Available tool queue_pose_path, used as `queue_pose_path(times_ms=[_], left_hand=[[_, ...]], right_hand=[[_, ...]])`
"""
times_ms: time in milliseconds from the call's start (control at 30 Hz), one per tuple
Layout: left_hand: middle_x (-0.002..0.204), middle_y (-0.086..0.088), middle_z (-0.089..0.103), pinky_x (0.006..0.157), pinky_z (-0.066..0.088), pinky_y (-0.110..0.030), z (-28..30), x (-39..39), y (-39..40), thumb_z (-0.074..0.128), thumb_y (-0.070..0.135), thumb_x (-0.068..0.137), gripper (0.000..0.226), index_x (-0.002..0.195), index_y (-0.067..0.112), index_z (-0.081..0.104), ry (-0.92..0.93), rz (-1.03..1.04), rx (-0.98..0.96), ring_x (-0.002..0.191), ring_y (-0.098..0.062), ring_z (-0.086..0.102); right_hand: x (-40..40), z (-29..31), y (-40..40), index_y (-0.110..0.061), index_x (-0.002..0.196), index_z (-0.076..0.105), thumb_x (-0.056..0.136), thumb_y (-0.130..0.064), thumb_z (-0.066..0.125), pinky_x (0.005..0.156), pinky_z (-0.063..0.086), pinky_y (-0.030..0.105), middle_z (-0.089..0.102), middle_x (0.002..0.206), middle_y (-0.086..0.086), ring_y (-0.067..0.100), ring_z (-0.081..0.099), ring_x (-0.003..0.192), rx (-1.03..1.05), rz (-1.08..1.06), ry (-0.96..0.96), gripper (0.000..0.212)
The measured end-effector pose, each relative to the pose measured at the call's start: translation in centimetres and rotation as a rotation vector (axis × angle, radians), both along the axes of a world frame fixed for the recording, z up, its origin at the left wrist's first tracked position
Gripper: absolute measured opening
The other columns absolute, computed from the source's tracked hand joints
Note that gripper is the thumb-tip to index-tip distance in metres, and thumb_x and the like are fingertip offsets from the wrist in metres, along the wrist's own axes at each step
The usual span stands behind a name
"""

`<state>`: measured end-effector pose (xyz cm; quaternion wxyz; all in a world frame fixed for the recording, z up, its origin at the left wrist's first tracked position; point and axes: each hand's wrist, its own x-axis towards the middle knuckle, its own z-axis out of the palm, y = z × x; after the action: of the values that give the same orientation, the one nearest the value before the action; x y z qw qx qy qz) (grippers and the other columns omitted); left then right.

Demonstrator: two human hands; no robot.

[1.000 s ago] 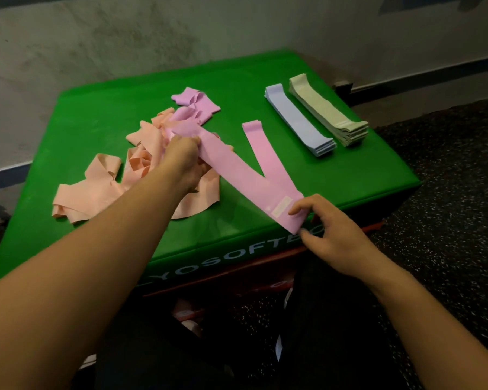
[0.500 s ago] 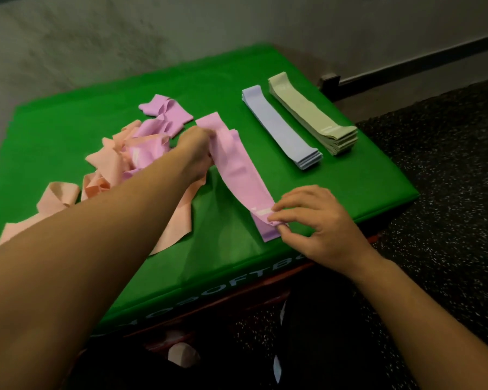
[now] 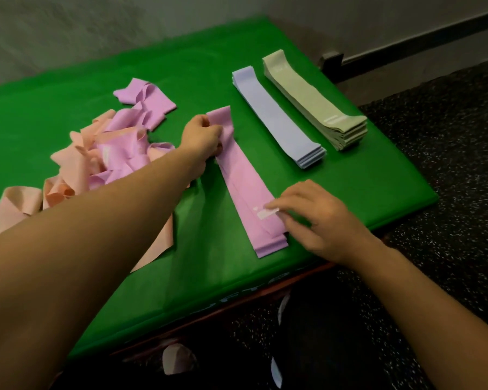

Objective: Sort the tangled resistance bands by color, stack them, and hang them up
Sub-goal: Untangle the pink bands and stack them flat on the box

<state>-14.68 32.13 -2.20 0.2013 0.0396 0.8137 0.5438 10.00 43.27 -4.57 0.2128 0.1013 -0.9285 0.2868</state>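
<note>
1. The pink band point(image 3: 244, 187) lies flat and lengthwise on the green worktop point(image 3: 364, 178), just left of the blue stack point(image 3: 276, 115) and roughly parallel to it. Its near end shows layered edges and lies close to the worktop's front edge.
2. The left hand point(image 3: 202, 135) grips the far end of the pink band, with the fingers curled round the band's left edge; that far end lifts slightly off the worktop.
3. The right hand point(image 3: 319, 218) rests at the near part of the pink band. Its fingers point(image 3: 276, 205) are bent and pressed on the band's right edge at a white printed label point(image 3: 265, 213); whether they pinch the edge cannot be told.
4. The blue stack holds several flattened bands with edges aligned.
5. The green stack point(image 3: 316, 99) lies just right of the blue stack, parallel to it and not touching; it is the thicker of the two and carries a white label near its front end.
6. The tangle point(image 3: 119, 147) lies well left of the blue stack, beyond the left forearm. It mixes pink and peach bands, twisted and overlapping.
7. One peach strip point(image 3: 158, 243) trails from the tangle toward the worktop's front edge, partly hidden by the left forearm.
8. A dark speckled floor point(image 3: 448, 235) extends right of the worktop; a grey wall point(image 3: 124, 29) stands behind it.
</note>
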Motion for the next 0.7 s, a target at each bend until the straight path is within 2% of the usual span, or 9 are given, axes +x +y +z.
queue_pose_path(times_ms=[133,233,300,367,533,633,700], left_hand=[[0.108,-0.007,0.058,0.077,0.059,-0.033,-0.2,-0.5,0.0,0.053,0.008,0.098,0.027,0.125,0.010,0.051,0.040,0.010,-0.029,0.086,-0.019,0.063],[0.113,-0.008,0.059,0.075,0.061,-0.033,-0.1,-0.8,0.0,0.052,0.004,0.097,0.031,0.127,0.012,0.049,0.076,0.018,-0.039,0.091,-0.022,0.065],[0.113,-0.007,0.059,0.073,0.060,-0.030,-0.2,-0.9,-0.1,0.053,0.003,0.097,0.035,0.130,0.013,0.048,0.105,0.013,-0.053,0.088,-0.020,0.064],[0.111,-0.006,0.060,0.076,0.061,-0.035,-0.3,-1.1,-0.2,0.055,0.003,0.096,0.041,0.134,0.014,0.046,0.136,0.022,-0.066,0.086,-0.020,0.064],[0.099,-0.006,0.057,0.072,0.059,-0.035,-0.6,-1.5,-0.3,0.061,0.003,0.093,0.053,0.139,0.022,0.044,0.206,0.002,-0.097,0.076,-0.018,0.059],[0.117,-0.005,0.059,0.062,0.056,-0.019,-0.4,-1.6,-0.3,0.059,-0.001,0.093,0.047,0.134,0.020,0.053,0.226,-0.006,-0.079,0.080,-0.011,0.062],[0.124,-0.002,0.059,0.061,0.052,-0.011,-0.4,-1.6,-0.3,0.058,0.000,0.095,0.036,0.126,0.017,0.062,0.208,0.000,-0.047,0.085,-0.007,0.062]], right_hand=[[-0.5,-0.2,2.3,-0.022,0.116,0.068,0.087,-0.027,0.060,0.085,0.049,0.039,0.064,0.105,-0.005,0.015,0.055,0.095,0.004,0.001,-0.162,0.030],[-0.4,-0.3,2.8,-0.032,0.112,0.065,0.082,-0.036,0.062,0.087,0.049,0.046,0.063,0.112,-0.012,0.015,0.056,0.103,0.070,0.046,-0.263,0.031],[-0.2,-0.3,3.0,-0.036,0.114,0.063,0.078,-0.041,0.060,0.092,0.047,0.044,0.062,0.115,-0.017,0.011,0.054,0.108,0.075,0.051,-0.321,0.036],[0.0,-0.4,3.1,-0.037,0.112,0.063,0.077,-0.043,0.059,0.094,0.045,0.042,0.062,0.115,-0.019,0.008,0.052,0.109,0.086,0.052,-0.339,0.036],[0.1,-1.1,2.8,-0.032,0.101,0.070,0.081,-0.037,0.064,0.087,0.047,0.043,0.065,0.107,-0.018,0.009,0.055,0.102,0.047,0.054,-0.248,0.021],[0.0,-0.9,2.4,-0.020,0.095,0.076,0.084,-0.025,0.068,0.082,0.051,0.042,0.070,0.099,-0.008,0.013,0.061,0.094,-0.017,0.034,-0.119,0.014],[-0.1,-0.3,1.9,-0.016,0.094,0.077,0.086,-0.021,0.070,0.079,0.052,0.041,0.071,0.096,-0.005,0.015,0.061,0.091,0.010,0.033,-0.043,0.012]])
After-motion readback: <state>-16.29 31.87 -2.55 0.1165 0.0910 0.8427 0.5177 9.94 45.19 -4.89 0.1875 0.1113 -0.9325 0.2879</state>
